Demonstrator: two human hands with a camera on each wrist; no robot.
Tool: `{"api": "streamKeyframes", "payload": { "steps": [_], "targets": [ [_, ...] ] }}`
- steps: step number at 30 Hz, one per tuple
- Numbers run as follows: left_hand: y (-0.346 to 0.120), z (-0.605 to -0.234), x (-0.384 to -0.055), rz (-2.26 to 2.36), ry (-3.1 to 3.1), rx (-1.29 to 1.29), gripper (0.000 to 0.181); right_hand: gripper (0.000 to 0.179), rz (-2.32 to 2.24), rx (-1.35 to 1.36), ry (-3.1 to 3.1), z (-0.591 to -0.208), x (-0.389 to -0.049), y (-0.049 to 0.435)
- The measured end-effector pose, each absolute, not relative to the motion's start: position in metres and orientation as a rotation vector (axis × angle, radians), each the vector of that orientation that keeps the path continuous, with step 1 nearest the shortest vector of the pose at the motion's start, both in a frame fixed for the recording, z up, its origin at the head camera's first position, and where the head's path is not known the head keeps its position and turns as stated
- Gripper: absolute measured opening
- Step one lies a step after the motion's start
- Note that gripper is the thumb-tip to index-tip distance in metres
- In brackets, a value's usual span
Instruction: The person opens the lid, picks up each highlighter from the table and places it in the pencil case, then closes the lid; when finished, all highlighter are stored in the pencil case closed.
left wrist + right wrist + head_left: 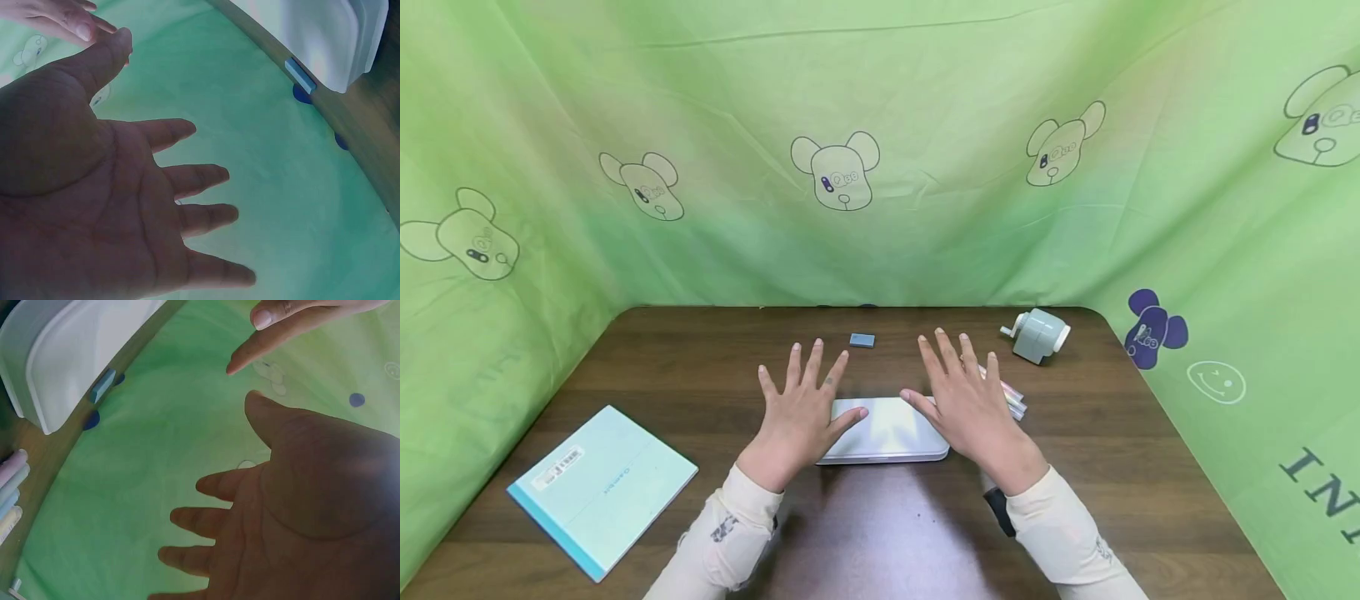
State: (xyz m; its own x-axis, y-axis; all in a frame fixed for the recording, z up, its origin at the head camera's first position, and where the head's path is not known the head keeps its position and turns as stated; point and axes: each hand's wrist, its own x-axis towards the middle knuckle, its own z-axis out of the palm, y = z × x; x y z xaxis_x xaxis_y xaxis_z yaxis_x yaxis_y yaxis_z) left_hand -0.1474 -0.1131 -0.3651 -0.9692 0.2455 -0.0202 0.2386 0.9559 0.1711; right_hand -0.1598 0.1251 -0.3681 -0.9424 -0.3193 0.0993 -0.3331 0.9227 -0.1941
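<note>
Both hands hold nothing, fingers straight and spread, palms turned down. The left hand (pixel 801 417) overlaps the left end of a white flat case (pixel 883 433) in the head view. Over the case's right end is the right hand (pixel 973 412). The case, rounded at its corners, appears closed. Several pastel markers (pixel 1013 398) lie partly hidden behind the right hand; their ends also show in the right wrist view (pixel 11 487). Beyond the fingertips lies a small blue block (pixel 862 340), which resembles an eraser.
A grey-green pencil sharpener (pixel 1039 336) with a crank stands at the back right of the wooden table (pixel 1075 500). A pale blue notebook (pixel 606 492) lies at the left. Green printed cloth (pixel 925 250) hangs around the table's back and sides.
</note>
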Motion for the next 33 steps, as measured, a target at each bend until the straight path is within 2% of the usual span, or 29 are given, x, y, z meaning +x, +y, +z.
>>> {"api": "streamKeyframes", "payload": {
  "steps": [8,15,22,25,29,33],
  "targets": [
    [-0.112,-0.367,-0.146,0.372,3.005,0.396,0.083,0.084,0.390,0.620,-3.049,-0.375,-0.159,0.128],
    [-0.124,-0.378,-0.148,0.607,2.925,0.653,0.084,0.085,0.453,0.745,-3.044,-0.386,-0.160,0.137],
    [-0.134,-0.389,-0.156,0.728,2.860,0.771,0.088,0.082,0.511,0.819,-2.997,-0.395,-0.160,0.150],
    [-0.138,-0.392,-0.162,0.758,2.835,0.835,0.083,0.081,0.561,0.854,-2.967,-0.401,-0.159,0.157],
    [-0.143,-0.397,-0.167,0.769,2.835,0.889,0.075,0.089,0.628,0.897,-2.950,-0.409,-0.161,0.164],
    [-0.147,-0.402,-0.167,0.749,2.829,0.878,0.078,0.100,0.672,0.946,-2.947,-0.412,-0.164,0.169]
  ]
}}
